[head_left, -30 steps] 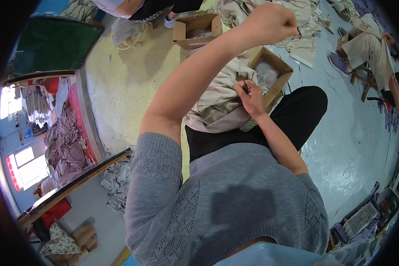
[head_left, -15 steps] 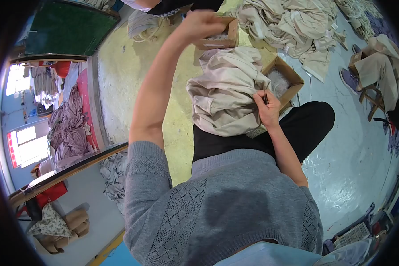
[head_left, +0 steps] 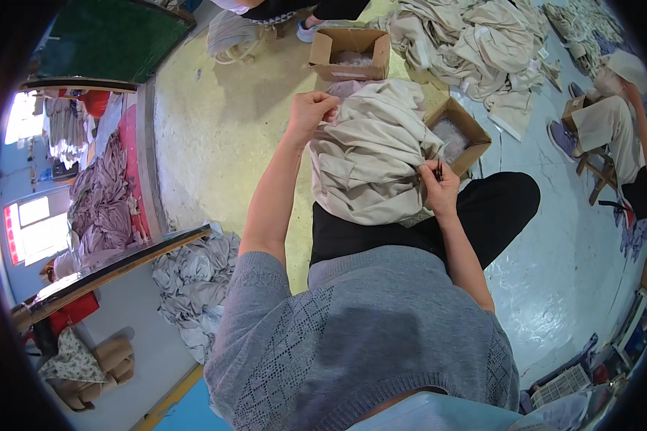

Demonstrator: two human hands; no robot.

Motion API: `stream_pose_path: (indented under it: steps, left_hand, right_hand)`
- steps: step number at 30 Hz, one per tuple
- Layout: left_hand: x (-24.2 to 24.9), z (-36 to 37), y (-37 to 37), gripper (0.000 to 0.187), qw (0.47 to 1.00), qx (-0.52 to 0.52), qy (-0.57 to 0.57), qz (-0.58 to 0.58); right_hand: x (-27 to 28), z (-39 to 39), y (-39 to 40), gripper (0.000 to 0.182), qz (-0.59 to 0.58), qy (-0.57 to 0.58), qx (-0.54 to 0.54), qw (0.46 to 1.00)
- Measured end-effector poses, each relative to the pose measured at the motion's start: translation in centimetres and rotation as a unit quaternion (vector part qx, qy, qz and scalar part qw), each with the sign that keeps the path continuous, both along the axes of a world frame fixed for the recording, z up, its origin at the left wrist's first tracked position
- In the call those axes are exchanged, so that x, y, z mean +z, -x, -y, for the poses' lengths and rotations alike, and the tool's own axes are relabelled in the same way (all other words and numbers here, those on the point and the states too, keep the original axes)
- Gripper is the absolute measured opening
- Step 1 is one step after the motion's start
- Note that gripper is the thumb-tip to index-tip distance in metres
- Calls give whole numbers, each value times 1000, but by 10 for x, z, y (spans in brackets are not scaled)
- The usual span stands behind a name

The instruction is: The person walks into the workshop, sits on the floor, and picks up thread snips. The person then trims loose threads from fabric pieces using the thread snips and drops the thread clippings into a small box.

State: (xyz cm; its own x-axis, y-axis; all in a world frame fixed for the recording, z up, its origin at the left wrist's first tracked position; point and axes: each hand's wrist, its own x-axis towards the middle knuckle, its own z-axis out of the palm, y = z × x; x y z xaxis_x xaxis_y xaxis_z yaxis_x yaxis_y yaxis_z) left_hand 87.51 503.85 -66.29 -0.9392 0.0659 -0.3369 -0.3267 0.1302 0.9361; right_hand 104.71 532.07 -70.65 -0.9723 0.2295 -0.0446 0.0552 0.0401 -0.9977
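A bundle of beige cloth [head_left: 370,154] lies over my lap. My left hand [head_left: 313,115] is closed at the cloth's upper left edge, its fingertips pressed together; what they hold, if anything, is too small to tell. At the bundle's right side, my right hand [head_left: 441,190] has its fingers closed around a small dark tool [head_left: 438,171] and touches the cloth. Just beyond the bundle stands an open cardboard box [head_left: 349,72] with clear plastic inside. A second open box [head_left: 474,156] with similar contents is by its right side.
A big beige cloth pile [head_left: 474,47] covers the floor ahead. Another person sits at the right near a wooden stool [head_left: 601,172]; someone else's legs show at the top. Grey cloth [head_left: 194,284] lies at the left, beside a wood-edged partition [head_left: 115,275].
My left hand has come down and back from the upper box to the cloth's upper left edge. My right hand has barely moved. The person at the right has leaned into view.
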Motion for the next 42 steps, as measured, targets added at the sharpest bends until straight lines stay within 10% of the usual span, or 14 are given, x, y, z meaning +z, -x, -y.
stream_pose_path:
  steps: [13, 22, 33, 42]
  left_hand:
    - [3, -16, -3, 19, 989, -22, 123, -83]
    - [10, 2, 9, 17, 995, 92, -18, -28]
    - [72, -167, -8, 39, 879, -262, 150, -369]
    - [33, -64, 26, 40, 767, -406, 388, -311]
  right_hand:
    - [-10, -1, -4, 12, 23, 33, 2, 999]
    - [-12, -2, -4, 13, 30, 35, 3, 999]
    - [1, -6, -12, 14, 50, 10, 6, 999]
    - [3, -27, -34, 27, 139, 51, -9, 989]
